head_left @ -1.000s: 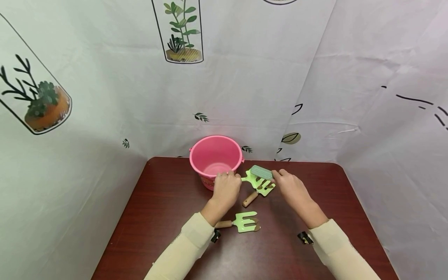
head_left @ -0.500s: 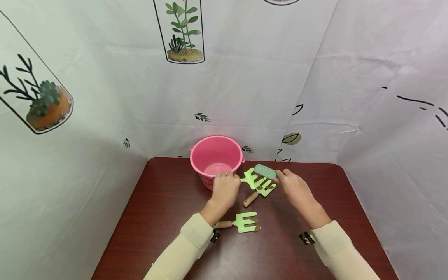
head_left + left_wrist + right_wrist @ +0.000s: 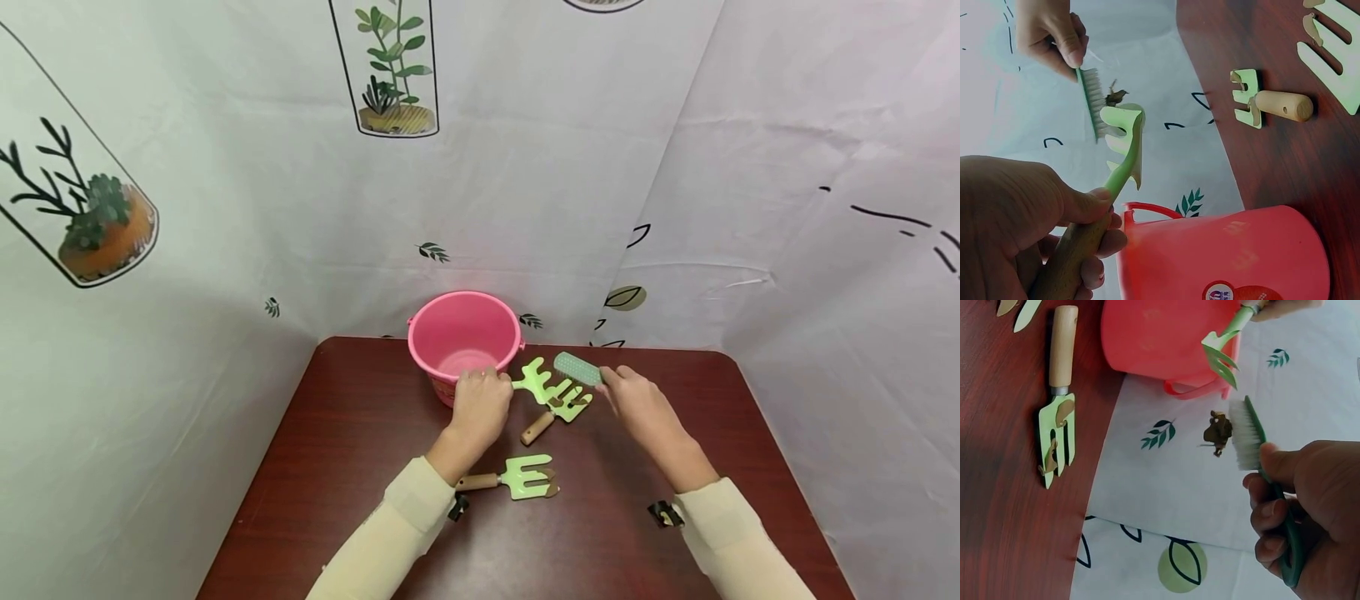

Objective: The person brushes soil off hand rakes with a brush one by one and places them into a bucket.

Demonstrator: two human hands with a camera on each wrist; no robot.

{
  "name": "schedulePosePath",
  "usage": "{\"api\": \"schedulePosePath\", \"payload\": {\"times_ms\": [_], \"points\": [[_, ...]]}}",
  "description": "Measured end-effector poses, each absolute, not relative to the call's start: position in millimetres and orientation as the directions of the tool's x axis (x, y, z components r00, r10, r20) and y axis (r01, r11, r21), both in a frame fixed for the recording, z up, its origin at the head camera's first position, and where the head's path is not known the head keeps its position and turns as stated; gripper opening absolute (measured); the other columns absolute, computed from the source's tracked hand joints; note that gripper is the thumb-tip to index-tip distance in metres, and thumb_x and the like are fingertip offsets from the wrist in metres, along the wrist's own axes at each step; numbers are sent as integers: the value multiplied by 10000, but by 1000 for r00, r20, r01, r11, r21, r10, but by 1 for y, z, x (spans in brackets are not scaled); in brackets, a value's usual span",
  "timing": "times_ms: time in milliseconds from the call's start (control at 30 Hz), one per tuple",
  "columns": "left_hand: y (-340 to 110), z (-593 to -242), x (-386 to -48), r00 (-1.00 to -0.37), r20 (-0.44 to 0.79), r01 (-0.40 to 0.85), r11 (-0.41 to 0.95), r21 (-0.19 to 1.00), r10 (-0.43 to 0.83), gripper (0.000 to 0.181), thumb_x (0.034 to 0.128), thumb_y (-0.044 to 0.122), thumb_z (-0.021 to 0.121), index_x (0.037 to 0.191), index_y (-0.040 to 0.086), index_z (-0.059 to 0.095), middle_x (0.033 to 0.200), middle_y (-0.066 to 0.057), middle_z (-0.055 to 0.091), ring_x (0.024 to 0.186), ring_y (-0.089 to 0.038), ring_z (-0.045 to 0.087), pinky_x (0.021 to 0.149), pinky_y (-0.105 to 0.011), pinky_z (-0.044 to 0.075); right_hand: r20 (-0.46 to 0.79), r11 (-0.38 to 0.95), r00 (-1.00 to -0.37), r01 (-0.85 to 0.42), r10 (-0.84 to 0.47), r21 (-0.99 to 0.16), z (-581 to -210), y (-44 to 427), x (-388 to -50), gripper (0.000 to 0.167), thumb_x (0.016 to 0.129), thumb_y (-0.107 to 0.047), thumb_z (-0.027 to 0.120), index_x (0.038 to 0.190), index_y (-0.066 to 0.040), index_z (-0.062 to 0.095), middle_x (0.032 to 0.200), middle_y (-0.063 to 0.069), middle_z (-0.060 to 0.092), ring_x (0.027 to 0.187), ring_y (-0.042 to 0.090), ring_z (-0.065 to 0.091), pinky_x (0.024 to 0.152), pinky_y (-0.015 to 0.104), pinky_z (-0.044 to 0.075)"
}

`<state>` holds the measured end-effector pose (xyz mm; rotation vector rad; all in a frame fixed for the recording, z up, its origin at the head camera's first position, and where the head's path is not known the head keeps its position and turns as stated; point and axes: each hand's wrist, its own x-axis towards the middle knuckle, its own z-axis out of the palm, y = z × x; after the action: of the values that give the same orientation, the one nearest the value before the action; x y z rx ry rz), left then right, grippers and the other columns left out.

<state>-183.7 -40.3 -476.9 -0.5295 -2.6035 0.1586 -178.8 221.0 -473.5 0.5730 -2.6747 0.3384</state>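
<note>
The light-green garden fork (image 3: 535,384), gripped by its wooden handle in the left hand (image 3: 480,406), was held in the air, its head toward the brush (image 3: 577,369). The green-backed brush was gripped in the right hand (image 3: 641,406), raised near the fork, pale bristles downward, a ragged brown clump (image 3: 1217,432) close beneath them.

- I see bucket (image 3: 441,387) on table (image 3: 315,437), toward back.
- Raised fork (image 3: 532,382) in left hand (image 3: 482,406), head right of bucket.
- Brush (image 3: 577,368) in right hand (image 3: 641,406), right of raised fork.
- Far fork (image 3: 538,427) right of bucket, near fork (image 3: 516,478) before it, both on table.
</note>
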Motion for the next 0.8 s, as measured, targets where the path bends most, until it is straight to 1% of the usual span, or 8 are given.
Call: {"api": "schedulePosePath", "payload": {"times_ms": [133, 333, 433, 667, 800], "points": [[-39, -477, -183, -819, 419, 341, 920, -194, 392, 63, 866, 135, 749, 813, 105, 732, 729, -53, 677, 662, -242, 657, 635, -378, 502, 441, 866, -830, -460, -342, -194, -470, 221, -178, 294, 927, -100, 750, 1181, 32, 683, 832, 122, 599, 675, 298, 622, 603, 459, 542], [-36, -477, -183, -820, 417, 348, 920, -182, 392, 54, 860, 146, 751, 826, 109, 733, 761, -57, 693, 679, -252, 666, 642, -385, 508, 469, 844, -813, -488, -346, -223, -467, 216, -179, 286, 941, -106, 736, 1190, 27, 689, 883, 137, 644, 744, 305, 660, 662, 474, 562], [-35, -477, -182, -815, 427, 349, 920, -181, 393, 63, 857, 148, 753, 810, 112, 728, 766, -57, 698, 677, -253, 668, 636, -391, 509, 460, 840, -818, -487, -345, -237, -466, 212, -179, 299, 947, -110, 730, 1208, 30, 689, 894, 138, 652, 746, 292, 656, 663, 465, 560], [-32, -474, -181, -809, 442, 352, 921, -165, 388, 92, 832, 148, 774, 778, 111, 710, 761, -58, 698, 676, -251, 668, 635, -394, 512, 432, 828, -829, -493, -355, -268, -466, 202, -178, 326, 958, -126, 720, 1232, 46, 687, 874, 120, 639, 700, 204, 583, 635, 397, 522], [-31, -474, -181, -808, 443, 356, 921, -159, 389, 100, 823, 154, 787, 783, 113, 705, 769, -54, 700, 678, -251, 668, 638, -393, 517, 420, 829, -833, -493, -361, -265, -470, 200, -177, 326, 959, -140, 720, 1224, 48, 689, 867, 118, 635, 702, 202, 584, 641, 400, 527]]}}
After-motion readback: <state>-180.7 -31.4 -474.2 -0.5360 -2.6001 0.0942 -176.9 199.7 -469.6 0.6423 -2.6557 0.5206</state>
